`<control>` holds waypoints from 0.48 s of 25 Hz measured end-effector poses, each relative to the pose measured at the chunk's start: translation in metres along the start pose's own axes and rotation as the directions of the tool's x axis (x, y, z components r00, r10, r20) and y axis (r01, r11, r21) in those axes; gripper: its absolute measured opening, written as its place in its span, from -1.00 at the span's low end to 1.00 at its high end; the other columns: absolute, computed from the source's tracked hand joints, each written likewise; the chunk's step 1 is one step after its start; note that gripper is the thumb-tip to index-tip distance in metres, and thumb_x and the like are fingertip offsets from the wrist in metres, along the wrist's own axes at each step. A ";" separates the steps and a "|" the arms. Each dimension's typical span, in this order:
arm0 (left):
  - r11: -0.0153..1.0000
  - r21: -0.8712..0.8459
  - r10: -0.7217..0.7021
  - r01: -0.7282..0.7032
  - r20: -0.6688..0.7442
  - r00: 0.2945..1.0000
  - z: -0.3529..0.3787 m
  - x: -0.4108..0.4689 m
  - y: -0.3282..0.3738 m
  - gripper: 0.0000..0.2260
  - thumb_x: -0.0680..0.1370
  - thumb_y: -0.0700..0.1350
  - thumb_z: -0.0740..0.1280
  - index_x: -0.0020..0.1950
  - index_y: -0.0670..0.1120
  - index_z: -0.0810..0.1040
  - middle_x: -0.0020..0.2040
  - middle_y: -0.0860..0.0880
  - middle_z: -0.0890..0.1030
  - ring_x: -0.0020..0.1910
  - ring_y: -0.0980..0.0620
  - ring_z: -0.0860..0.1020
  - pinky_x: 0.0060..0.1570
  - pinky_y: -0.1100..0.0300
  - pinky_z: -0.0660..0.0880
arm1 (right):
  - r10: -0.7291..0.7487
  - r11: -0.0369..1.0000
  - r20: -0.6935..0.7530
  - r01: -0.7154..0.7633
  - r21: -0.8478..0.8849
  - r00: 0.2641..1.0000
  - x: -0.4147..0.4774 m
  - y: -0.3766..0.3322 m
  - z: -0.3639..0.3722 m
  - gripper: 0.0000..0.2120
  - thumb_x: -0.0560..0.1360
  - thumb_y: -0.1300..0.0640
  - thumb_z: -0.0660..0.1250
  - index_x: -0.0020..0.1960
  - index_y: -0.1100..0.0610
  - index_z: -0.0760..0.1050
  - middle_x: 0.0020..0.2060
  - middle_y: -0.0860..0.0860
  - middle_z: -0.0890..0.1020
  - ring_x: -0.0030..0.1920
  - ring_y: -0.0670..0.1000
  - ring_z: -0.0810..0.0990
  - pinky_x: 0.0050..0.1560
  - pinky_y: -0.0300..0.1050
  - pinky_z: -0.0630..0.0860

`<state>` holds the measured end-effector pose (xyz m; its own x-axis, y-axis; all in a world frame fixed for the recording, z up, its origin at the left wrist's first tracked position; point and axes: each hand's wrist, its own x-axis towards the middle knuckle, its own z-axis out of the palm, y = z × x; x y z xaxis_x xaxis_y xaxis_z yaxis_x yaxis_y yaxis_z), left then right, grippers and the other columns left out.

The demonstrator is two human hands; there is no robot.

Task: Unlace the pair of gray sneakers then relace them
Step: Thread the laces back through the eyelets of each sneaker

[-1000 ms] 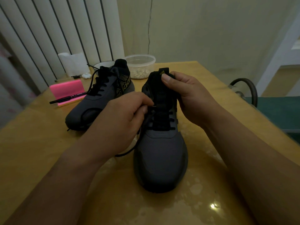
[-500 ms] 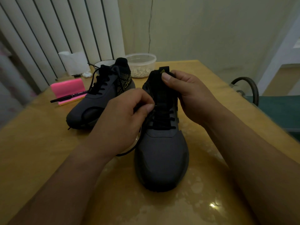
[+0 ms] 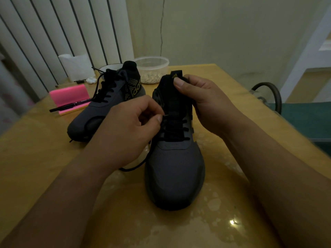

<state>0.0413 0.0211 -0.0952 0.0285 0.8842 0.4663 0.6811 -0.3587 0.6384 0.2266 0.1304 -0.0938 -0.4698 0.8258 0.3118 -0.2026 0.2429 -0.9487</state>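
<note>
I see the near sneaker in matt gray woven cloth, its tongue matt black fabric and its lace a dull black cord. The far sneaker looks the same, with a speckled knit collar. The tabletop is glossy, smooth and yellow, blotchy towards its near edge. At the far edge stand a clear plastic tub and soft white paper.
</note>
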 end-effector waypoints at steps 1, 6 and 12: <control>1.000 -0.005 -0.008 0.008 0.007 1.000 0.000 0.000 0.000 -0.90 0.61 -0.10 0.40 -0.04 0.10 0.62 -0.15 0.15 0.63 -0.20 0.15 0.60 -0.24 0.36 0.47 | -0.002 1.000 0.002 0.002 0.002 1.000 0.000 0.000 0.000 -0.77 0.70 0.20 0.25 0.22 0.31 0.58 0.00 0.10 0.71 0.06 0.01 0.69 0.08 -0.18 0.58; 0.999 -0.004 -0.037 0.037 -0.011 0.999 0.002 0.000 -0.002 -0.90 0.62 -0.07 0.42 -0.07 0.10 0.58 -0.19 0.13 0.62 -0.29 0.14 0.59 -0.29 0.35 0.48 | -0.004 1.000 0.004 0.004 0.020 1.000 0.000 0.000 0.001 -0.76 0.69 0.22 0.24 0.24 0.33 0.57 0.01 0.11 0.72 0.06 0.02 0.69 0.10 -0.18 0.59; 0.999 0.026 0.026 -0.025 -0.063 0.998 0.005 -0.001 0.000 -0.90 0.59 -0.08 0.44 -0.10 0.09 0.62 -0.20 0.10 0.60 -0.18 0.10 0.57 -0.23 0.37 0.44 | -0.004 1.000 0.004 0.004 0.004 1.000 -0.001 -0.001 0.002 -0.74 0.69 0.22 0.25 0.26 0.39 0.55 0.00 0.13 0.70 0.04 0.02 0.69 0.09 -0.17 0.61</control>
<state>0.0449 0.0217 -0.0985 0.0004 0.8538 0.5206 0.6991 -0.3725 0.6104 0.2257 0.1285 -0.0934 -0.4721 0.8230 0.3159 -0.2076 0.2445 -0.9472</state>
